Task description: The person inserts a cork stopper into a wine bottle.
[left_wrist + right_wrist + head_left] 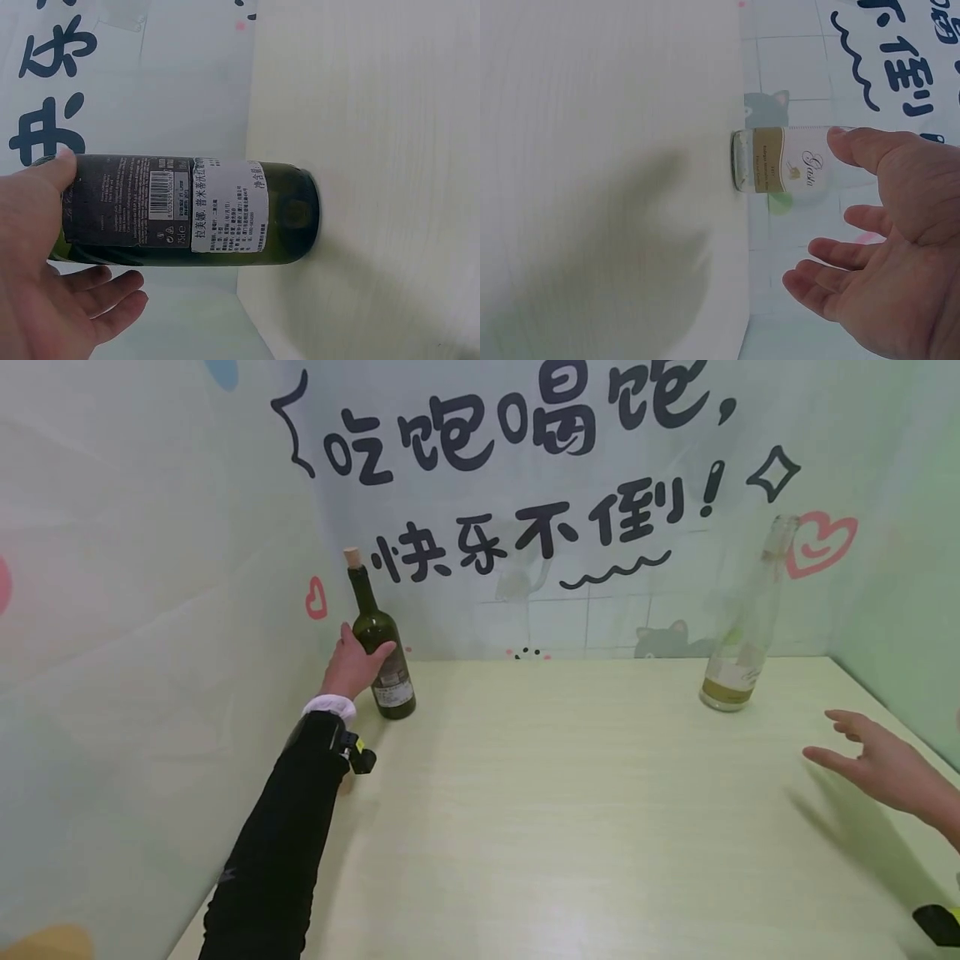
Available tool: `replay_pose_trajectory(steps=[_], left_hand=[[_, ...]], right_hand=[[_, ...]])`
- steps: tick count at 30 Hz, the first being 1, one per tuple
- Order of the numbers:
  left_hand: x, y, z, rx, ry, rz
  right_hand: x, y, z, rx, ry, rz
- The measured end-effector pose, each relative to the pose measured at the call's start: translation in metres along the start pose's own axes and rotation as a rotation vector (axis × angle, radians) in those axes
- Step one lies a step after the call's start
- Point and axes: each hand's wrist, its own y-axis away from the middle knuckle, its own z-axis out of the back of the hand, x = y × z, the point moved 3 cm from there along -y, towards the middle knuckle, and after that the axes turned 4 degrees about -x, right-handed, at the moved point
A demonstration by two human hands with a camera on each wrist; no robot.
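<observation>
A dark green wine bottle (392, 672) with a cork (352, 557) in its neck stands at the back left of the table. My left hand (356, 664) is right at its side, the thumb overlapping the glass in the head view. In the left wrist view the bottle's black and white labels (229, 206) face me, and the other fingers (120, 304) are spread below it, not wrapped round. A clear glass bottle (738, 660) with a pale and gold label stands at the back right. Short of it, my right hand (881, 768) hovers over the table, fingers apart and holding nothing.
The pale wooden table (540, 810) runs back to a printed backdrop (442, 518) with large black characters. Fabric walls rise close along the left (150, 652) and right sides. Both bottles stand near the table's back edge.
</observation>
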Motion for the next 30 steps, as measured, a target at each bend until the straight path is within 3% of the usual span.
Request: replay_pose_trajectory(steps=[16, 24, 30], left_hand=[[0.029, 0.02, 0.011, 0.095, -0.194, -0.115], [0.043, 0.043, 0.016, 0.148, -0.247, -0.144], [0.048, 0.059, 0.008, 0.206, -0.313, -0.155]], right_hand=[[0.0, -0.035, -0.003, 0.067, -0.018, -0.106], [0.009, -0.054, -0.004, 0.041, -0.045, -0.131], [0.015, -0.066, -0.002, 0.0, -0.015, -0.139]])
